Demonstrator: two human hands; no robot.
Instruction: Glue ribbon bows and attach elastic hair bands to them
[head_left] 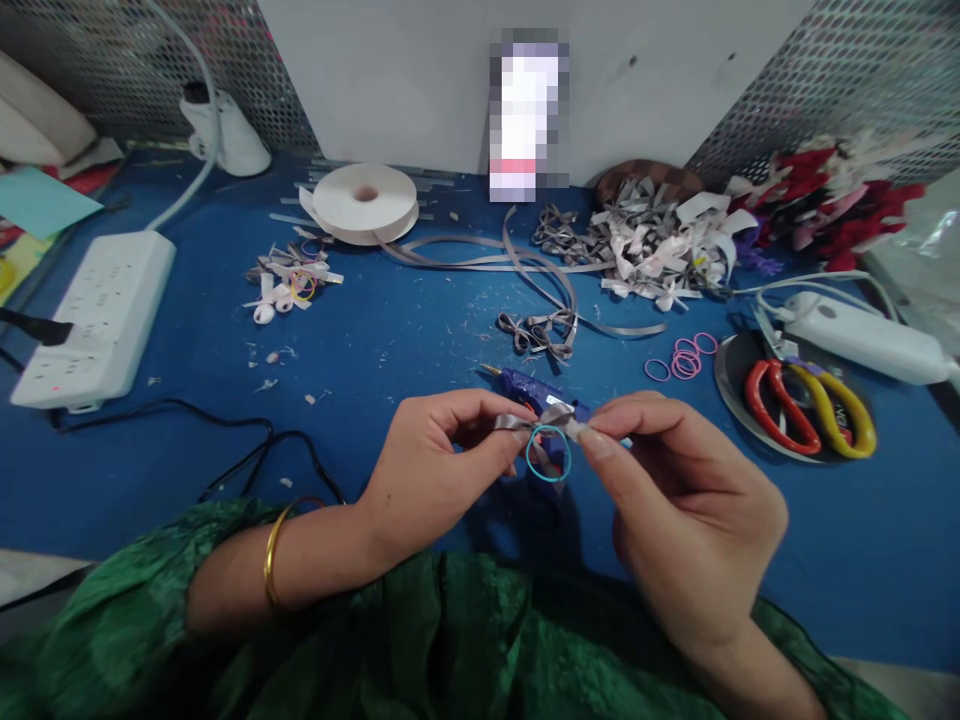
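Left hand [427,470] and right hand [690,510] pinch opposite ends of a grey satin bow [512,422], fingertips closed, above the glue gun [525,384]; a round teal elastic [549,481] hangs at its centre, attachment unclear; small looped bows [555,346] lie formed beyond; smooth, flat ribbon [630,331] lies unformed; pink elastics [685,372] lie loose.

We count: one left hand [442,460], one right hand [675,490], one grey ribbon piece [553,412], one teal elastic [529,462], one glue gun [517,382], lower centre; one ribbon spool [341,200], upper left; one power strip [101,305], left. Bows in upper-right heap [637,240] overlap, too tangled for us to count.
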